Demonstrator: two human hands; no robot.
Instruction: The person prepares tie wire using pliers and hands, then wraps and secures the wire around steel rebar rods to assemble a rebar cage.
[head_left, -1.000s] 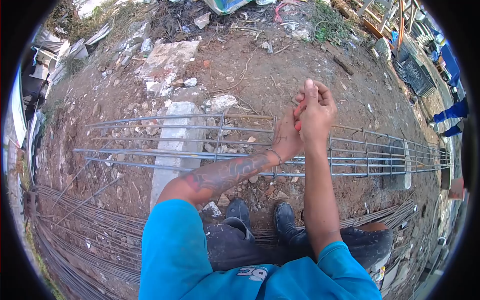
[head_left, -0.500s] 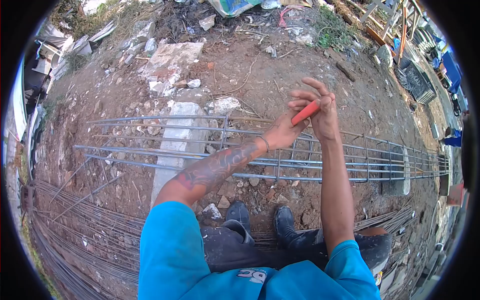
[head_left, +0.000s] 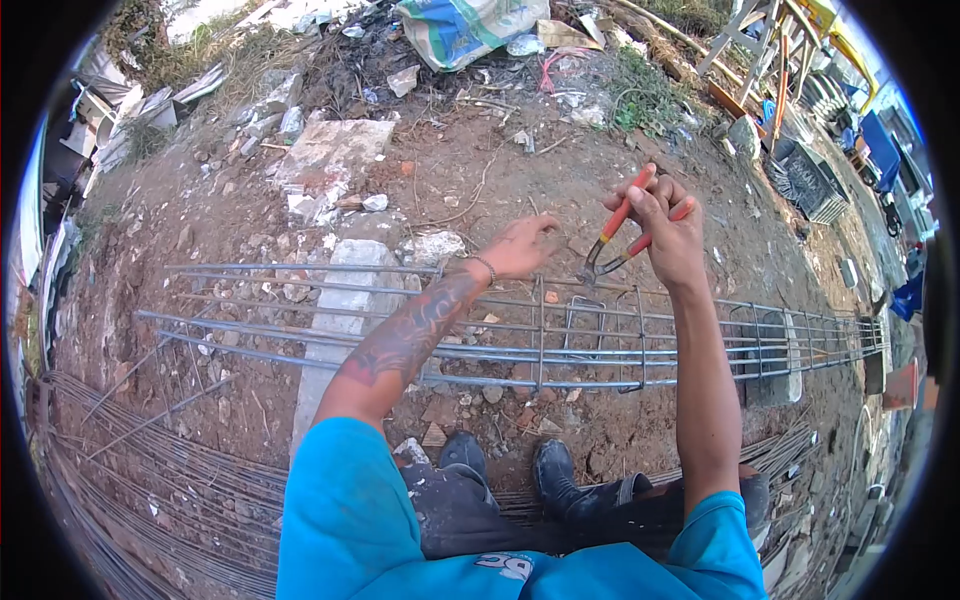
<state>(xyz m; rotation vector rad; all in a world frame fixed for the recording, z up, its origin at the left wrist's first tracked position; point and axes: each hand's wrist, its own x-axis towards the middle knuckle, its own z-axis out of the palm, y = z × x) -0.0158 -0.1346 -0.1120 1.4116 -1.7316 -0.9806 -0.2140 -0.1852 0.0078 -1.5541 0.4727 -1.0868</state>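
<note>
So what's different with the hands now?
The left hand moved left, away from the right hand, which still holds the red-handled tool. The tool's handles are now visibly spread, jaws toward the metal bars. The bars still lie across the concrete block.

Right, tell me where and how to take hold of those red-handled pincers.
Grip the pincers by both red handles, from the side of the right hand, opposite the metal head. The handles spread in a V, so one palm could likely span them, clear of the head.
</note>
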